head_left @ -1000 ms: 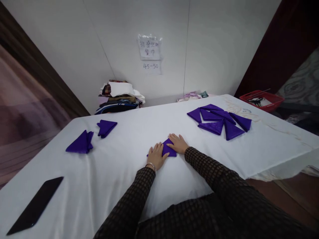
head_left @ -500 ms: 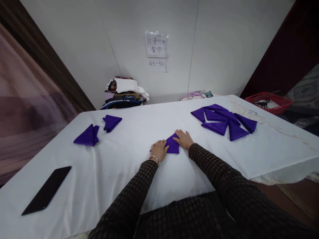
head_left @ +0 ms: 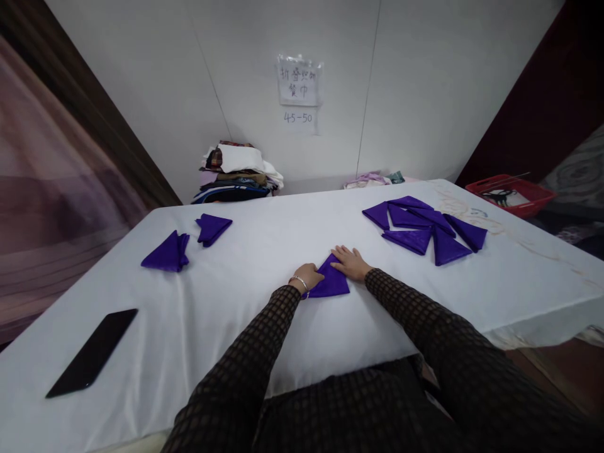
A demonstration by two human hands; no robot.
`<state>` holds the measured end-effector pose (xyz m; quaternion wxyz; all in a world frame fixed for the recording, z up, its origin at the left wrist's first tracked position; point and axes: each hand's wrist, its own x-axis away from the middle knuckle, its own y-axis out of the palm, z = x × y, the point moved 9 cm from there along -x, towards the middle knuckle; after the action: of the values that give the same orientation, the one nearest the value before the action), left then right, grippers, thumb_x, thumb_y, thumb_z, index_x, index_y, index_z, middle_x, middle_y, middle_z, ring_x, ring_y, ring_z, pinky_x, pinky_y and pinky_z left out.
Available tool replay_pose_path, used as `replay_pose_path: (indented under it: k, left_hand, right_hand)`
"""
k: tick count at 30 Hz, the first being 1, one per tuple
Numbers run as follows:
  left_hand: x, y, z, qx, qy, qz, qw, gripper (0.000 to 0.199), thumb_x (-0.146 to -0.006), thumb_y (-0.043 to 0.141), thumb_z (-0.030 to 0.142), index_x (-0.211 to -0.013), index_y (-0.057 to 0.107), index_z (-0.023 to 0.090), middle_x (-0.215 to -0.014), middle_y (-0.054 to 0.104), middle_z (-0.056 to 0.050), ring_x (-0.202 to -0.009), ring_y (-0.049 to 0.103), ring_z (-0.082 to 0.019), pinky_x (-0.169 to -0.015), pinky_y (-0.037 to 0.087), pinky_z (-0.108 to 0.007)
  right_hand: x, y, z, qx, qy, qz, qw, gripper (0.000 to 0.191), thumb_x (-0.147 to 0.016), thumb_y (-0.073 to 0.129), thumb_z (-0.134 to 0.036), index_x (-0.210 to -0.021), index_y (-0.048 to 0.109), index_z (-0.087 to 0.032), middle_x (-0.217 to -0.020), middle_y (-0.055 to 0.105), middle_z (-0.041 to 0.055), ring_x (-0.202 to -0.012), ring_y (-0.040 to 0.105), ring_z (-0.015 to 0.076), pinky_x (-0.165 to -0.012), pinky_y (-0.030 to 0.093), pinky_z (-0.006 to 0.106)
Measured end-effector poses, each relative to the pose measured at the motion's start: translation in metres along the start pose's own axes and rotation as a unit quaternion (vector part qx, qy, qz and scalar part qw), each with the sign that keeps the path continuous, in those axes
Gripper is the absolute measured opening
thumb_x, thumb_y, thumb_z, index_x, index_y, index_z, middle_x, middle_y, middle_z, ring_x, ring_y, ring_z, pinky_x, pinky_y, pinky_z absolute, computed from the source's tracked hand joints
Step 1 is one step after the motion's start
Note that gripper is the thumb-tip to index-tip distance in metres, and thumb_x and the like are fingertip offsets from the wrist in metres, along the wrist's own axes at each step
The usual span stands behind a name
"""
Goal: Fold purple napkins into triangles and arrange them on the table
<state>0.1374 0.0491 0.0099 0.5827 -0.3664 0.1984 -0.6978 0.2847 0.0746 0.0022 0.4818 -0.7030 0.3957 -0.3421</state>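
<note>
A folded purple napkin (head_left: 333,283), roughly triangular, lies on the white-covered table in front of me. My left hand (head_left: 307,277), with a bracelet at its wrist, grips the napkin's left edge; its thumb rests on top and its other fingers curl out of sight. On the upper right side of the cloth, my right hand (head_left: 352,263) lies flat with its fingers stretched out. To the right sits a group of folded purple napkins (head_left: 406,241). Two looser purple bundles, one nearer (head_left: 165,253) and one farther (head_left: 213,229), lie on the left.
The white tablecloth (head_left: 245,283) spans the table. A black flat slab (head_left: 93,353) lies at the front left. Behind the far edge are stacked clothes (head_left: 238,173) and a pinkish cloth pile (head_left: 367,181). A red basket (head_left: 533,196) stands beyond the right edge. Paper signs (head_left: 299,85) hang on the wall.
My left hand has gone from lying over the napkin to curling at its left edge. The napkin has turned slightly and shifted toward me. My right hand stays nearly in place.
</note>
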Motion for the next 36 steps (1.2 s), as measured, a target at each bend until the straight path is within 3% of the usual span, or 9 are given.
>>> replay_pose_path:
  k: [6, 10, 15, 19, 24, 28, 31, 33, 36]
  left_hand:
    - [0.022, 0.017, -0.018, 0.226, -0.053, -0.036, 0.972, 0.017, -0.063, 0.070, 0.027, -0.060, 0.055, 0.018, -0.058, 0.063, -0.001, -0.061, 0.062, -0.016, -0.057, 0.046, -0.026]
    - [0.041, 0.030, -0.023, 0.375, -0.085, -0.062, 0.921, 0.017, -0.064, 0.069, 0.027, -0.063, 0.055, 0.017, -0.057, 0.064, -0.002, -0.053, 0.061, -0.014, -0.055, 0.049, -0.026]
    - [0.056, 0.037, -0.021, 0.490, -0.097, -0.052, 0.865, 0.019, -0.063, 0.072, 0.027, -0.070, 0.059, 0.015, -0.065, 0.069, -0.004, -0.057, 0.064, -0.015, -0.059, 0.052, -0.027]
    - [0.061, 0.038, -0.018, 0.535, -0.084, -0.031, 0.840, 0.026, -0.062, 0.073, 0.031, -0.077, 0.060, 0.015, -0.069, 0.069, -0.004, -0.060, 0.063, -0.013, -0.062, 0.051, -0.026]
    - [0.067, 0.036, -0.017, 0.573, -0.063, -0.006, 0.817, 0.036, -0.057, 0.076, 0.037, -0.080, 0.057, 0.016, -0.072, 0.067, -0.001, -0.062, 0.062, -0.013, -0.063, 0.050, -0.026]
    - [0.071, 0.036, -0.015, 0.604, -0.044, 0.003, 0.796, 0.038, -0.056, 0.077, 0.038, -0.079, 0.055, 0.017, -0.072, 0.066, 0.001, -0.062, 0.061, -0.011, -0.063, 0.048, -0.025]
    - [0.071, 0.042, -0.011, 0.614, -0.041, -0.005, 0.788, 0.036, -0.057, 0.076, 0.037, -0.079, 0.054, 0.018, -0.071, 0.066, 0.002, -0.064, 0.061, -0.012, -0.066, 0.049, -0.026]
    - [0.071, 0.049, -0.010, 0.615, -0.054, -0.008, 0.786, 0.034, -0.058, 0.076, 0.034, -0.079, 0.055, 0.018, -0.072, 0.067, 0.000, -0.066, 0.063, -0.013, -0.069, 0.050, -0.028]
    - [0.075, 0.062, -0.012, 0.590, -0.091, -0.044, 0.801, 0.030, -0.061, 0.074, 0.032, -0.081, 0.058, 0.016, -0.073, 0.069, -0.003, -0.067, 0.064, -0.015, -0.068, 0.051, -0.029]
  right_hand:
    - [0.021, -0.005, 0.004, -0.206, 0.012, 0.082, 0.975, 0.069, -0.089, 0.039, -0.049, -0.145, 0.019, -0.016, -0.148, 0.027, 0.0123, -0.136, 0.022, 0.0236, -0.109, 0.019, 0.043]
    - [0.047, 0.001, 0.008, -0.419, 0.038, 0.126, 0.898, 0.067, -0.086, 0.047, -0.041, -0.145, 0.021, -0.019, -0.143, 0.037, 0.0126, -0.126, 0.042, 0.0210, -0.102, 0.035, 0.039]
    - [0.075, 0.015, -0.004, -0.559, 0.092, 0.073, 0.821, 0.072, -0.082, 0.057, -0.034, -0.143, 0.024, -0.021, -0.138, 0.043, 0.0122, -0.111, 0.054, 0.0210, -0.092, 0.047, 0.039]
    - [0.084, 0.020, -0.011, -0.662, 0.150, 0.029, 0.734, 0.080, -0.080, 0.062, -0.036, -0.144, 0.018, -0.016, -0.126, 0.054, 0.0122, -0.100, 0.060, 0.0205, -0.083, 0.053, 0.036]
    - [0.087, 0.014, -0.007, -0.729, 0.182, 0.044, 0.659, 0.064, -0.077, 0.067, -0.028, -0.132, 0.037, -0.016, -0.105, 0.065, 0.0077, -0.090, 0.064, 0.0173, -0.084, 0.054, 0.034]
    - [0.087, 0.012, -0.027, -0.760, 0.118, -0.009, 0.639, 0.030, -0.081, 0.063, -0.033, -0.105, 0.057, -0.015, -0.099, 0.066, 0.0074, -0.088, 0.064, 0.0158, -0.087, 0.051, 0.034]
    - [0.085, 0.013, -0.030, -0.763, 0.114, -0.002, 0.636, 0.032, -0.078, 0.065, -0.029, -0.106, 0.058, -0.016, -0.099, 0.066, 0.0062, -0.085, 0.064, 0.0146, -0.083, 0.052, 0.031]
    - [0.083, 0.014, -0.018, -0.732, 0.143, 0.043, 0.664, 0.043, -0.073, 0.069, -0.024, -0.113, 0.055, -0.017, -0.096, 0.066, 0.0045, -0.078, 0.064, 0.0142, -0.072, 0.055, 0.029]
    - [0.078, 0.018, -0.003, -0.652, 0.172, 0.061, 0.736, 0.050, -0.068, 0.070, -0.020, -0.115, 0.055, -0.018, -0.086, 0.066, 0.0025, -0.063, 0.061, 0.0135, -0.055, 0.053, 0.026]
